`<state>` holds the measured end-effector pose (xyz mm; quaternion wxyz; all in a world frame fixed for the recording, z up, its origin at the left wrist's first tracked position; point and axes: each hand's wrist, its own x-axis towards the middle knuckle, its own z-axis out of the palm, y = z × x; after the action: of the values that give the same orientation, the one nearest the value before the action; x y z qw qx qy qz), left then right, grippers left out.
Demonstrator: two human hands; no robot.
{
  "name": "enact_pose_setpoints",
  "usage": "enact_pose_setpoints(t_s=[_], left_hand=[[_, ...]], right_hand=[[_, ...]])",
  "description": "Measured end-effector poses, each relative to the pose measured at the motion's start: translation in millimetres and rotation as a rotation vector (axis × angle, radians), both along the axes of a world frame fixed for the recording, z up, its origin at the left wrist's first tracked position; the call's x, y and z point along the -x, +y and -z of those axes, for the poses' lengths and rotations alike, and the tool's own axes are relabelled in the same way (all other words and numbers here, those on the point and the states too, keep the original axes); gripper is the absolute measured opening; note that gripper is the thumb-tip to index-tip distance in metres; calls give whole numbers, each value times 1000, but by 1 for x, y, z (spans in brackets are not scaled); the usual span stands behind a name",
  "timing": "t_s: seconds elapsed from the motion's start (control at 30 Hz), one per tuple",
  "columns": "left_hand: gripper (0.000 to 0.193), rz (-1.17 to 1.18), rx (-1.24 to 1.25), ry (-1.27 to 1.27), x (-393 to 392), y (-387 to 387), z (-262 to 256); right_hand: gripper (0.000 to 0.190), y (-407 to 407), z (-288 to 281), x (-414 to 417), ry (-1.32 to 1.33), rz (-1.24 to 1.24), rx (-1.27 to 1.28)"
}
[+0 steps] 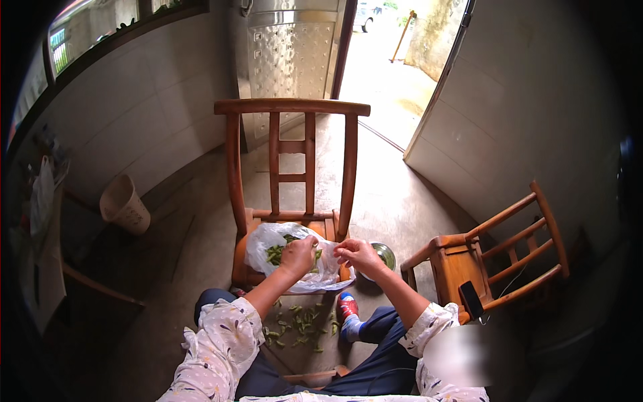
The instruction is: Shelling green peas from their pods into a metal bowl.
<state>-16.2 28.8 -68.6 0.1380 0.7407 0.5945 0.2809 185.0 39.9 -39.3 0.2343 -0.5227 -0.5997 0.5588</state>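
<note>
A white plastic bag (256, 254) lies spread on the seat of a wooden chair (241, 251) before me, with green bean pods (275, 255) inside it. Over the bag, my left hand (299, 255) has its fingers curled together; whether a pod is between the fingertips is too small to tell. To its right, above the bag's edge, my right hand (360, 255) has bent fingers, and its grip is unclear too. A metal bowl (391, 251) with something green in it sits low beside the chair, partly covered by my right hand and wrist.
Green pods or husks (304, 321) are scattered on the floor between my feet. At right, a second wooden chair (454, 266) bears a phone (470, 300) and a cable. A plastic wastebasket (125, 206) and table (50, 281) are at left. The metal door (291, 60) stands ajar.
</note>
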Motion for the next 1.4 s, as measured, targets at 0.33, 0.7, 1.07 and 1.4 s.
enact_pose_setpoints(t_s=[0.33,0.7,1.07,1.4], left_hand=[[14,112,406,-1315,3,4,-57],[11,141,211,-1367,-10,7,-59],[12,82,-59,-906,-17,10,-64],[16,94,-395,-545,-19,3,-73]], right_hand=[[32,-21,-37,22,493,32,277],[15,9,-51,17,843,195,186],[12,20,-39,23,859,212,94],[13,15,-45,17,898,149,59]])
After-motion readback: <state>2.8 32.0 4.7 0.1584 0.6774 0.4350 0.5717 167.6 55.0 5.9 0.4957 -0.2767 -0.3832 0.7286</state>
